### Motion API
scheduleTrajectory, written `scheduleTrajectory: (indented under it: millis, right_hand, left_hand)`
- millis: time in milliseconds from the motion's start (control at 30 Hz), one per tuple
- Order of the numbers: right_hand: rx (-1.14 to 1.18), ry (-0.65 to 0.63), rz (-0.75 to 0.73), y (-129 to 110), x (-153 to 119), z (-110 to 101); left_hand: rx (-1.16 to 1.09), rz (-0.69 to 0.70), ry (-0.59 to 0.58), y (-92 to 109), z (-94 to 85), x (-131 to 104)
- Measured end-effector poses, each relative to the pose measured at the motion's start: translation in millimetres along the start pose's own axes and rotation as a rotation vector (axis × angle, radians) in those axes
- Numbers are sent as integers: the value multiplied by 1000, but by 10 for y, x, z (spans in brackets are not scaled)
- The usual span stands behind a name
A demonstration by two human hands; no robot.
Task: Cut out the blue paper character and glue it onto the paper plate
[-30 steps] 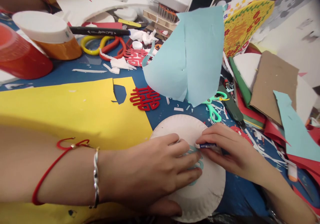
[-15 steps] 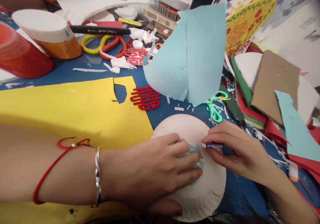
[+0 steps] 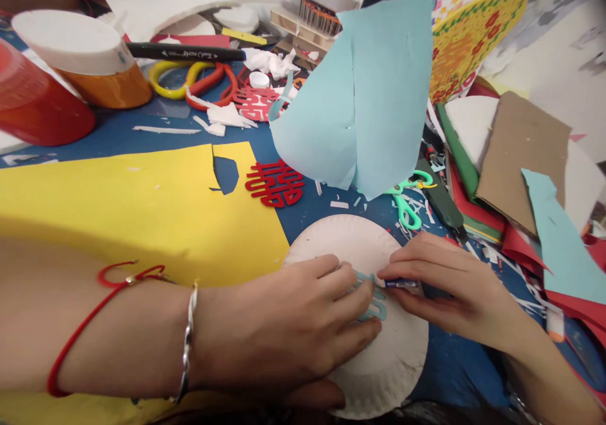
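The left hand [image 3: 293, 324] lies open, fingers apart, over a pale-blue cut-out [image 3: 379, 316] at the middle of a white paper plate [image 3: 341, 239]; the right hand [image 3: 438, 283] pinches a blue-and-white stick [image 3: 398, 283], tip at the cut-out's edge. The plate's left rim meets a yellow sheet [image 3: 165, 204] — blue tabletop [image 3: 459, 362] shows between its lower right rim and the right forearm. Past the far rim, a narrow, scrap-strewn strip leads to green scissors [image 3: 407, 213], a red character-shaped piece [image 3: 276, 184] and light-blue paper [image 3: 392, 90]. Print on the stick is too blurred to read — likewise, farther back, the black marker's [image 3: 184, 52] lettering.
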State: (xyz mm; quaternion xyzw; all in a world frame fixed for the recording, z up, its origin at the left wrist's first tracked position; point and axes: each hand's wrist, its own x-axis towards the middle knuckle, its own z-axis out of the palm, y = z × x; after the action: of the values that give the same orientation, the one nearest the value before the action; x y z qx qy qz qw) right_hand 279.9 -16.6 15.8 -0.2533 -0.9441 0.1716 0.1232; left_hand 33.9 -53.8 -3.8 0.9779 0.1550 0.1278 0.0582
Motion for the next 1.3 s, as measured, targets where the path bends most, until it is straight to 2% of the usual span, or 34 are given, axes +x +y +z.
scheduleTrajectory:
  millis: [267, 600, 1300]
  right_hand:
    - [-33, -16, 13, 4, 0, -18]
    - [-18, -71, -15, 37, -35, -43]
    - [-47, -56, -21, 19, -16, -28]
  left_hand:
    - [10, -2, 40, 5, 6, -3]
    - [13, 2, -9, -3, -2, 9]
    - [15, 4, 0, -2, 7, 4]
